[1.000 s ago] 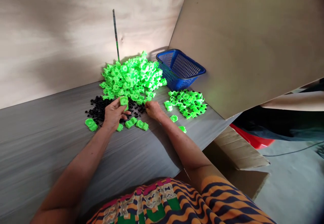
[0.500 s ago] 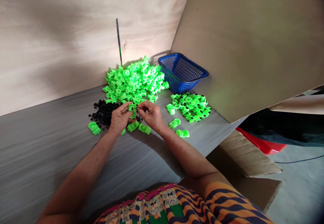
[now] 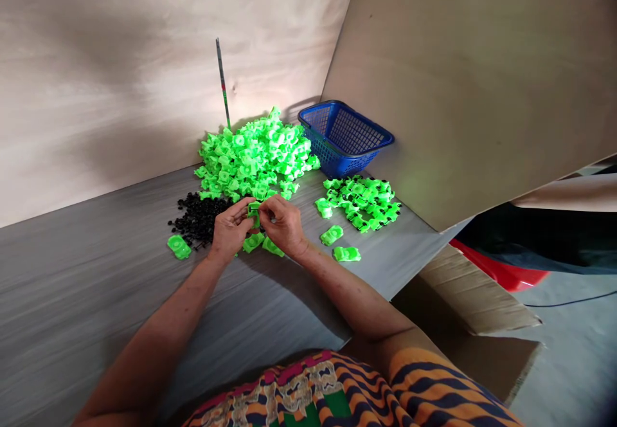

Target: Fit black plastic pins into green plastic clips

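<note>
My left hand point(image 3: 230, 231) and my right hand point(image 3: 285, 223) meet over the grey table, both pinching one small green plastic piece point(image 3: 253, 209) between their fingertips. Just behind them lies a big heap of green plastic pieces point(image 3: 253, 154). A patch of small black parts point(image 3: 198, 218) spreads to the left, partly under my left hand. To the right sits a smaller pile of green pieces with black parts fitted point(image 3: 362, 200). Loose green pieces lie near my hands, one at the left point(image 3: 178, 246) and two at the right point(image 3: 339, 244).
A blue plastic basket point(image 3: 344, 136) stands at the back against a leaning brown board point(image 3: 463, 73). A thin rod point(image 3: 222, 83) stands upright against the pale back wall. Right of the table edge lie cardboard point(image 3: 477, 311) and a red object point(image 3: 501, 272).
One second ago my left hand held the green piece alone while my right hand reached into the black parts. My right hand has since come over, and both hands now press together on the piece.
</note>
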Tool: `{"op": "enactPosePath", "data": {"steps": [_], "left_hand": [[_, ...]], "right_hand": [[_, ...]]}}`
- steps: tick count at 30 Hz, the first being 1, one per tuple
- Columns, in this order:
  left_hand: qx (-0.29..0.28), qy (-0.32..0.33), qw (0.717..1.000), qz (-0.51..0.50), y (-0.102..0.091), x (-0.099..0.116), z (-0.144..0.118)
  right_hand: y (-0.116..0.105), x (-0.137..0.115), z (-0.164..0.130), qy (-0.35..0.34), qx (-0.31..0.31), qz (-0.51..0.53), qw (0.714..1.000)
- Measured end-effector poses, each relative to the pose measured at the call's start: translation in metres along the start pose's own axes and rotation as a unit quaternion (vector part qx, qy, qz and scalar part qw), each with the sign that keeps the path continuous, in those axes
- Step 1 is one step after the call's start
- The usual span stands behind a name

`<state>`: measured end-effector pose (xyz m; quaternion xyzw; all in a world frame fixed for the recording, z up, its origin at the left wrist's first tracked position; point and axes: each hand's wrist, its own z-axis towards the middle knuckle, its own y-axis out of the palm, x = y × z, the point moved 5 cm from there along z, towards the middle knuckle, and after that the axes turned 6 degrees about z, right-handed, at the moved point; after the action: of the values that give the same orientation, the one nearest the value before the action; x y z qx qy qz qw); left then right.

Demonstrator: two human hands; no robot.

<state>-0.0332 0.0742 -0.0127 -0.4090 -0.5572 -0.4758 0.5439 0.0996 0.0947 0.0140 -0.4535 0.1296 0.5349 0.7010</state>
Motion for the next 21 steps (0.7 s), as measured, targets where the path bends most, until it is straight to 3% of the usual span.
{"op": "enactPosePath", "data": {"steps": [4, 14, 21], "left_hand": [[-0.012, 0.000, 1.000, -0.022, 0.000, 0.003, -0.002], [0.042, 0.039, 0.998, -0.004, -0.004, 0.000, -0.001], [0.056, 0.043, 0.997, -0.009, -0.005, 0.001, -0.003]], "right_hand": [[-0.003, -0.001, 0.000, -0.007, 0.010, 0.010, 1.000], [0.000, 0.010, -0.002, 0.017, 0.049, 0.110, 0.993], [-0.002, 0.006, -0.003, 0.013, 0.065, 0.112, 0.992]]}}
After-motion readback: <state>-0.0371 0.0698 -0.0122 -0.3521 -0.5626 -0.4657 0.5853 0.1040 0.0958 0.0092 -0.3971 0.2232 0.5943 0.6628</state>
